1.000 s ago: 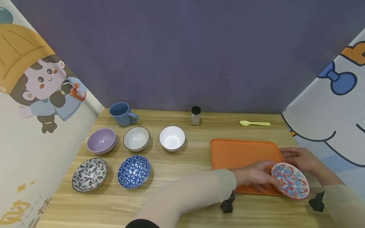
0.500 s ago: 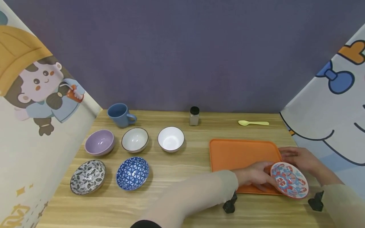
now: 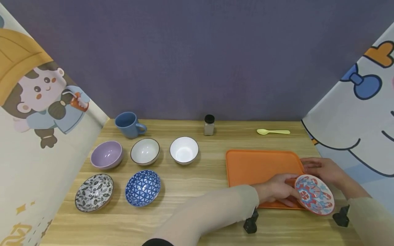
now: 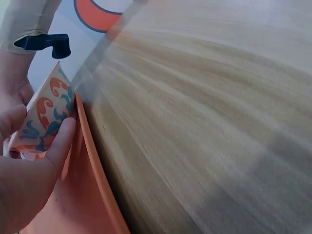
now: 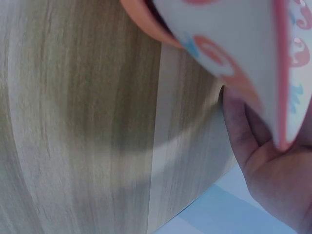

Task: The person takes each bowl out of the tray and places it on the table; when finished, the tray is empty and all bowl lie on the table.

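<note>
A shallow bowl (image 3: 314, 195) with a red and blue pattern and a red rim is tilted over the right front corner of the orange tray (image 3: 255, 167). My left hand (image 3: 278, 189) grips it from the left side, reaching across the tray. In the left wrist view, fingers and thumb lie on either side of the bowl (image 4: 51, 107). Behind the bowl, my right hand (image 3: 326, 171) has its fingers extended by the tray's right edge. The right wrist view shows this hand (image 5: 273, 170) beneath the bowl's rim; part of it is hidden.
On the left stand a blue mug (image 3: 130, 125), a purple bowl (image 3: 106, 154), two white bowls (image 3: 145, 151), a blue patterned bowl (image 3: 143, 188) and a leaf-patterned bowl (image 3: 94, 192). A black-lidded jar (image 3: 209, 125) and yellow spoon (image 3: 273, 132) lie toward the back wall.
The bowl and my left hand shift very slightly to the right. My right hand stays by the tray's edge; the head view drifts a little.
</note>
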`<state>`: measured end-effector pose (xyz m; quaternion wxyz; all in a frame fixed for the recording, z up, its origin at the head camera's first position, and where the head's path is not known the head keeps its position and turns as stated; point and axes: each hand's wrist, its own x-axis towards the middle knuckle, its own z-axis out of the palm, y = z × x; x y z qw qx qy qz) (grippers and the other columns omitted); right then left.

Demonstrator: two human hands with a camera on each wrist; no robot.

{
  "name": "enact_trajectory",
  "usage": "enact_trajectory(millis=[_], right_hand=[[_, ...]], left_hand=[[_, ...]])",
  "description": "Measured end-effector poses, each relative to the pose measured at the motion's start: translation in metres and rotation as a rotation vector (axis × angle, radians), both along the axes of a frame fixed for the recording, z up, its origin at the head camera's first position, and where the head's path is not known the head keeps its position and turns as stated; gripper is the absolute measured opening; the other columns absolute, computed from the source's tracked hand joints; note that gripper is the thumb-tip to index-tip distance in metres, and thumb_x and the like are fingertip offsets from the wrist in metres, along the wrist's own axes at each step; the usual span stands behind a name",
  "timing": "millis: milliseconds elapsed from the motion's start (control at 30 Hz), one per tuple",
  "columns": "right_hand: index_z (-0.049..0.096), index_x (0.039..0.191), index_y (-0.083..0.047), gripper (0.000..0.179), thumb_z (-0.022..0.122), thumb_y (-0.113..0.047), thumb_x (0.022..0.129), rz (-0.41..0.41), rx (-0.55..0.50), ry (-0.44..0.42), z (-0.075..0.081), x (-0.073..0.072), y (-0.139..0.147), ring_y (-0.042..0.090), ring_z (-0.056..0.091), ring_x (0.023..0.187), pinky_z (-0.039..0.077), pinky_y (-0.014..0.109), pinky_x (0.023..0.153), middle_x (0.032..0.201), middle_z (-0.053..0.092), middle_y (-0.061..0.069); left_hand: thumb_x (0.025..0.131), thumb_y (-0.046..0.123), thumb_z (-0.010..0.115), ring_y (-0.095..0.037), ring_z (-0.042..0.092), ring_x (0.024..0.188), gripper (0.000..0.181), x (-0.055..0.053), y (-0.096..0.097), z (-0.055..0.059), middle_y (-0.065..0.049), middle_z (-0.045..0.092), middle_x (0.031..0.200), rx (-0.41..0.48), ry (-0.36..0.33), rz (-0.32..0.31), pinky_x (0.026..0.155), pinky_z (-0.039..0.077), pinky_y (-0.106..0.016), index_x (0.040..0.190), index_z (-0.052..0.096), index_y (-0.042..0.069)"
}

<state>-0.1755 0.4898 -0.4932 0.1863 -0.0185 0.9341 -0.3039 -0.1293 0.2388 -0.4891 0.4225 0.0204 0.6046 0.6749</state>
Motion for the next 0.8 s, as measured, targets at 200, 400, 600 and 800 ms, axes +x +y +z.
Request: enact_trajectory(millis=[200, 400, 600, 800], right_hand=[[0.049, 0.147, 0.007, 0.059, 0.066, -0.029, 0.102, -0.009, -0.005, -0.011, 0.002, 0.001, -0.002, 0.032, 0.069, 0.107, 0.058, 0.028, 0.074, 0.128, 0.066, 0.03], [0.048, 0.148, 0.006, 0.061, 0.066, -0.03, 0.102, -0.03, -0.028, -0.028, 0.002, 0.0, -0.003, 0.02, 0.068, 0.105, 0.06, 0.027, 0.074, 0.129, 0.065, 0.03], [0.045, 0.149, 0.007, 0.062, 0.066, -0.027, 0.102, -0.06, -0.096, -0.058, 0.0, -0.001, -0.003, 0.01, 0.069, 0.1, 0.065, 0.03, 0.077, 0.131, 0.063, 0.032], [0.047, 0.149, 0.006, 0.062, 0.067, -0.028, 0.101, -0.055, -0.074, -0.048, -0.003, -0.001, -0.001, 0.016, 0.07, 0.102, 0.065, 0.03, 0.076, 0.131, 0.064, 0.032]], left_hand=[[0.085, -0.011, 0.071, -0.045, 0.075, 0.084, 0.062, 0.002, 0.001, 0.002, -0.017, 0.072, 0.073, 0.018, -0.028, 0.061, 0.072, 0.066, -0.054, 0.132, 0.068, 0.03], [0.086, -0.005, 0.071, -0.051, 0.073, 0.084, 0.048, 0.003, 0.001, 0.002, -0.021, 0.072, 0.073, 0.012, -0.029, 0.12, 0.071, 0.064, -0.059, 0.124, 0.072, 0.025], [0.086, -0.003, 0.07, -0.053, 0.072, 0.085, 0.044, 0.003, -0.001, 0.003, -0.021, 0.072, 0.073, 0.016, -0.041, 0.15, 0.067, 0.065, -0.057, 0.122, 0.072, 0.022], [0.089, 0.0, 0.071, -0.053, 0.072, 0.085, 0.04, 0.002, -0.009, 0.004, -0.021, 0.072, 0.076, 0.032, -0.065, 0.154, 0.069, 0.064, -0.058, 0.123, 0.071, 0.021]])
